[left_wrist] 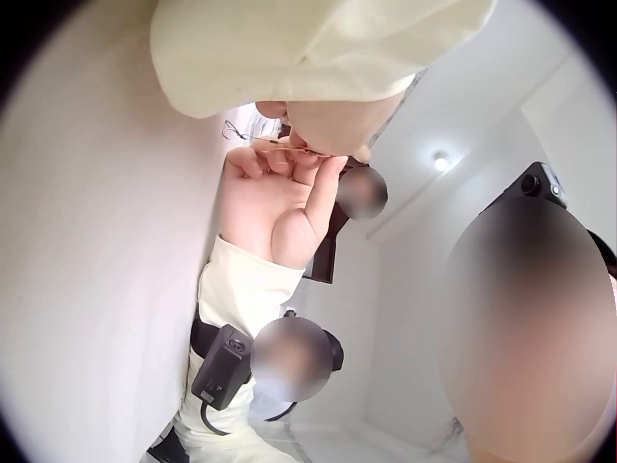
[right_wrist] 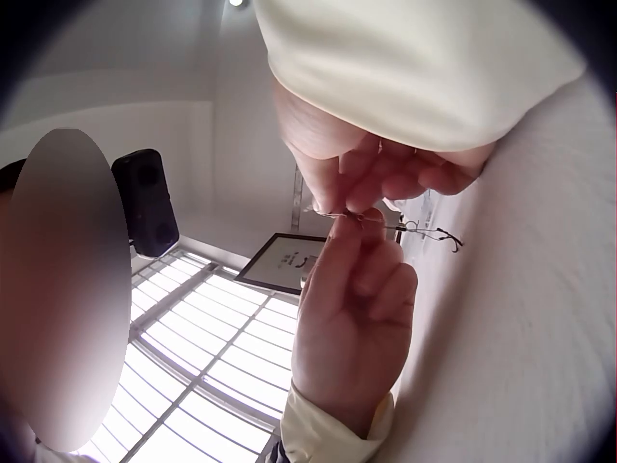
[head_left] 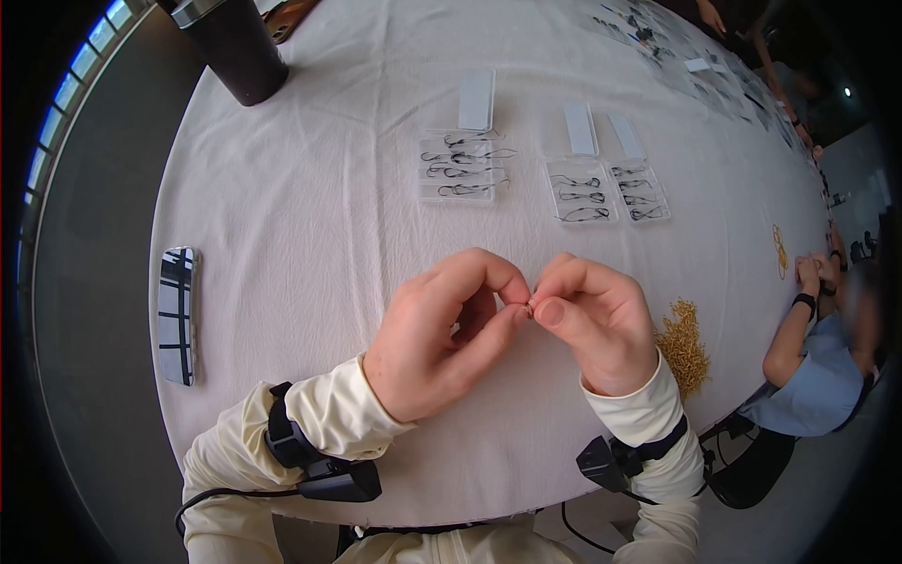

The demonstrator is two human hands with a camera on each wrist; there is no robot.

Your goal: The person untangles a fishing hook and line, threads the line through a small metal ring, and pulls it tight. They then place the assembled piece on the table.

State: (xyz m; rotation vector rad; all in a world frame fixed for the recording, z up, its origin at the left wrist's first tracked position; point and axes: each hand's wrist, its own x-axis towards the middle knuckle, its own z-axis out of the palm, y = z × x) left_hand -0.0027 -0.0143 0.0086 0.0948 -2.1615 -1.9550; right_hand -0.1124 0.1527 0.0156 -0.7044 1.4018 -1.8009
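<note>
Over the near middle of the table, my left hand (head_left: pixel 442 329) and right hand (head_left: pixel 601 324) meet fingertip to fingertip. Both pinch a fine fishing line (right_wrist: pixel 337 214) between thumb and forefinger. From that line a dark fish hook (right_wrist: pixel 451 239) dangles on the table side of the hands, as the right wrist view shows; the left wrist view catches the same hook (left_wrist: pixel 231 131) below the left sleeve. Within the head view the hook is hidden by the fingers. A heap of small golden pieces (head_left: pixel 684 348) lies right beside my right hand.
Beyond the hands stand clear plastic boxes with raised lids: one (head_left: pixel 458 193) straight ahead and two (head_left: pixel 583 218) to the right, holding dark hooks on loops. A phone (head_left: pixel 177 315) lies left, a dark tumbler (head_left: pixel 235 52) far left. Another person (head_left: pixel 808 367) sits at the right edge.
</note>
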